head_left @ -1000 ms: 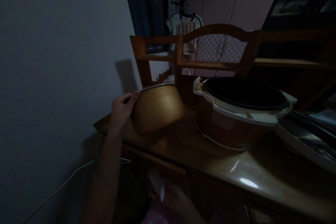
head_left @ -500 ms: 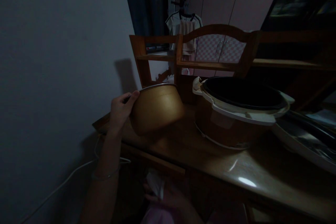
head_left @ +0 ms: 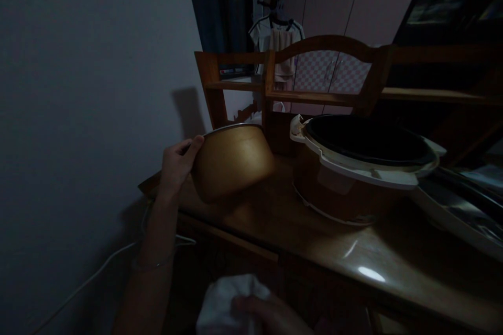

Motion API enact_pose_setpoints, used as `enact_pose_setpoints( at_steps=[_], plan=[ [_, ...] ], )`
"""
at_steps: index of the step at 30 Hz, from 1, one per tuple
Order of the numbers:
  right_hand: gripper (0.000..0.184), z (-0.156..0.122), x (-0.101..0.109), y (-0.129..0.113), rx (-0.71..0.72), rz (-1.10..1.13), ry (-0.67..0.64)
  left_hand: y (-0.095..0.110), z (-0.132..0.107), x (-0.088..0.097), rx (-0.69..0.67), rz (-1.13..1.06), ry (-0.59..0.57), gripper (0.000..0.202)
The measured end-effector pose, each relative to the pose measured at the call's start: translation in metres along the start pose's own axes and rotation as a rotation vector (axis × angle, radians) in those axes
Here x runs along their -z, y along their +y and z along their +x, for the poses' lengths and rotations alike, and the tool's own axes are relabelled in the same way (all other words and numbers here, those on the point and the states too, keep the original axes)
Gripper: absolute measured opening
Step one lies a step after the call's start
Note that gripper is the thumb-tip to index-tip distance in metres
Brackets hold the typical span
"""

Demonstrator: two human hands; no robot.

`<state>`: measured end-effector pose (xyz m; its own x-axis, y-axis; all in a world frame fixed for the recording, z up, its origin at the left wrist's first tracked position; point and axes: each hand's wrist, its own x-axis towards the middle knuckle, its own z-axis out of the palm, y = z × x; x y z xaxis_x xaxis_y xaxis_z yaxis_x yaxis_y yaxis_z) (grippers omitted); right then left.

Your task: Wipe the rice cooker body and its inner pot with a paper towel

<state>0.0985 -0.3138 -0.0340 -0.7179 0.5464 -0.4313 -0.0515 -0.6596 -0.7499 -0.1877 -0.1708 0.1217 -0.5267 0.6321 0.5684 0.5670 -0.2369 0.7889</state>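
My left hand point(head_left: 178, 165) grips the rim of a gold-coloured inner pot point(head_left: 236, 162), thumb outside and fingers over the edge. The pot is tilted above the left end of the wooden desk; its inside is hidden from me. Low in the view, in front of the desk edge, my right hand point(head_left: 267, 311) is closed on a pale cloth point(head_left: 230, 301). To the right of the pot stands a rice cooker body point(head_left: 346, 191) with its lid off, a white rim and a dark interior.
The wooden desk point(head_left: 314, 235) has a raised shelf frame point(head_left: 326, 97) along its back. A shiny lid-like part point(head_left: 459, 209) lies at the right. A white cable point(head_left: 98, 269) runs down at the left by the wall point(head_left: 98, 89). Clothes point(head_left: 281, 47) hang behind.
My right hand has come up with the cloth, which now shows larger and is gripped in the fingers. The left hand and pot have shifted slightly to the left.
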Motion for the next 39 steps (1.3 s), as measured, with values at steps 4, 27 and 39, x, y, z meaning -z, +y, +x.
enact_pose_setpoints(
  at_steps=[4, 27, 39],
  plan=[
    [0.048, -0.05, 0.013, -0.085, 0.264, 0.182, 0.298, 0.0, -0.002, -0.001, 0.007, 0.009, 0.015, 0.055],
    [0.075, 0.042, 0.018, -0.167, 1.335, -1.133, 0.661, 0.009, -0.112, 0.008, -0.278, 0.166, 0.141, 0.038],
    [0.075, -0.004, -0.023, -0.185, 1.027, -1.749, 0.711, 0.012, -0.107, 0.012, -0.172, 0.205, 0.156, 0.039]
  ],
)
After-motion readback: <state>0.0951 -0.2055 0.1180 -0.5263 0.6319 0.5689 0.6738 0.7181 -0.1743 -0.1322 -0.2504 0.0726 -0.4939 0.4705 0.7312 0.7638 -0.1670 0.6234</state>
